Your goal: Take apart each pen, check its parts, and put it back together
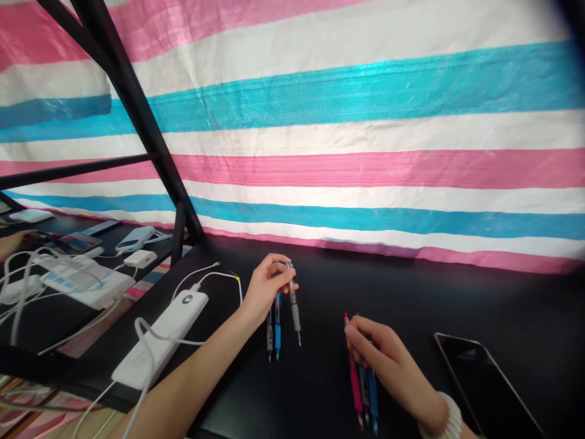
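Pens (278, 332), six; left fingers (274, 258) grasp clear pen (295, 312), two beside; right fingers (371, 327) pinch pink pen (355, 384), two beside.

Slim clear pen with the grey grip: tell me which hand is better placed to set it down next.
Probably the left hand: it holds the clear pen, while the right hand holds a slim pink pen.

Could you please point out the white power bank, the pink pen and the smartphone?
White power bank (170, 323), head view: on its top face.
Pink pen (355, 384), head view: on its lower barrel.
Smartphone (485, 385), head view: on its dark screen.
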`<state>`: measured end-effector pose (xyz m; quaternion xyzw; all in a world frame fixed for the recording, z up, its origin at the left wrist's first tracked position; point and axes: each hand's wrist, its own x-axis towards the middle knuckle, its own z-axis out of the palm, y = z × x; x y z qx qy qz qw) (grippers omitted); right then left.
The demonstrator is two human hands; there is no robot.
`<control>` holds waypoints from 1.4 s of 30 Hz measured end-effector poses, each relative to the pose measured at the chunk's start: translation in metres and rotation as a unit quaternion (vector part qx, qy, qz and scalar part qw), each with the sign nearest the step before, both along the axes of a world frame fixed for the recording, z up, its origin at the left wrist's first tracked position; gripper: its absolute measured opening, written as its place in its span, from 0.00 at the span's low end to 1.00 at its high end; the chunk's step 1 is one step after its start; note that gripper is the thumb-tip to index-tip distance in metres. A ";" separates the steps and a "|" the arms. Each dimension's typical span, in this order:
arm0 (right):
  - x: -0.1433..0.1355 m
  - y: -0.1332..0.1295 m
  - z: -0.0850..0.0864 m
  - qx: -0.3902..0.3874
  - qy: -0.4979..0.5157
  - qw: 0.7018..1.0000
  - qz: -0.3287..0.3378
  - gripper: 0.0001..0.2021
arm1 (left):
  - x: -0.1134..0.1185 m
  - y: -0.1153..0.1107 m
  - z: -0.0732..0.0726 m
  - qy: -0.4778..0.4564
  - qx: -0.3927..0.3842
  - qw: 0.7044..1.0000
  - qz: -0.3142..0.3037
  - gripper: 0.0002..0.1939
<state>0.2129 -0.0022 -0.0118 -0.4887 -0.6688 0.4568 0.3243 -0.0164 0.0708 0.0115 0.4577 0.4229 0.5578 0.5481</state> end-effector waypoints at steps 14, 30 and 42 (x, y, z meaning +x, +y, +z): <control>-0.001 0.002 0.004 0.002 0.000 1.000 0.001 0.23 | -0.019 0.018 -0.022 0.424 0.074 0.902 -0.034 0.13; 0.003 0.009 0.007 0.014 0.233 0.957 -0.172 0.16 | 0.005 -0.006 -0.018 0.583 0.262 0.768 0.023 0.11; 0.004 0.013 0.008 0.029 0.283 0.933 -0.220 0.14 | 0.045 -0.053 -0.018 0.519 0.495 0.649 -0.253 0.12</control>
